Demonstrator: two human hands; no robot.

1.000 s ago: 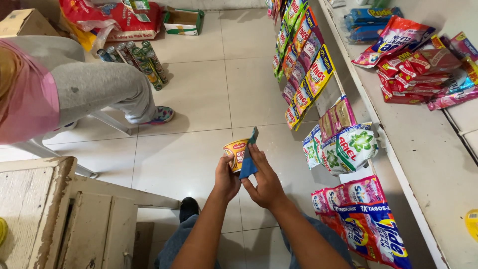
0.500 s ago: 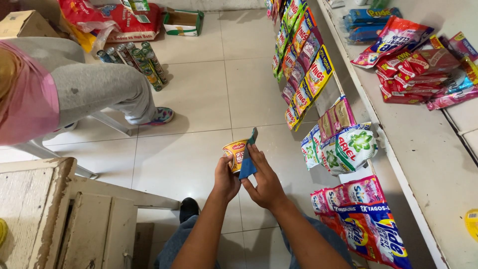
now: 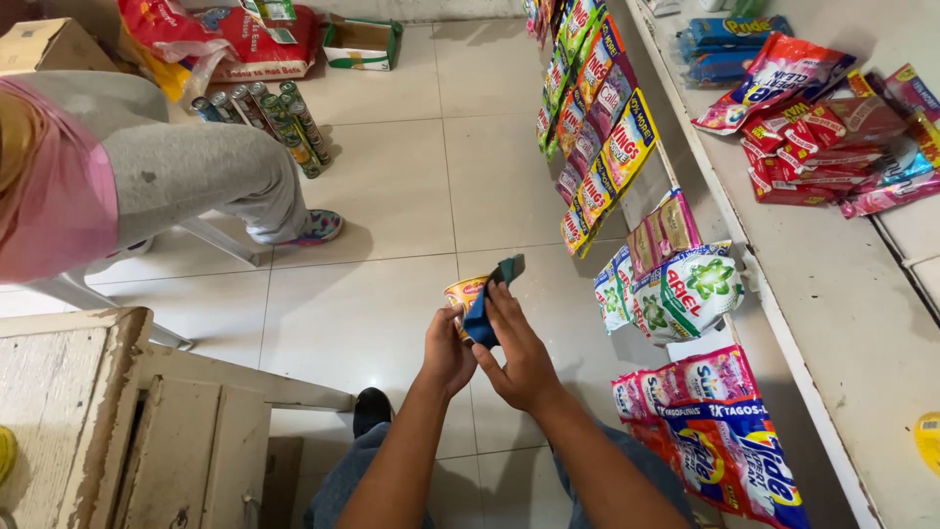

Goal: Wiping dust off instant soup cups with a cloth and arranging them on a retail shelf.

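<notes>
1. Nothing much has moved over the last second: my left hand (image 3: 446,353) still grips a small cup (image 3: 462,294) from below, fingers wrapped round its side.
2. My right hand (image 3: 519,343) still pinches a blue cloth (image 3: 482,318) against the cup, its upper corner sticking up past my fingertips.
3. Both hands stay close together over the tiled floor (image 3: 392,216), in front of my knees, so the cup sits in mid-air, not resting on anything.
4. With so little change, I judge the wiping is mid-stroke or paused, not finished.
5. Sachets (image 3: 597,127) hang to my right along the shelf (image 3: 842,323); a seated person (image 3: 147,176) stays at my left, well apart.
</notes>
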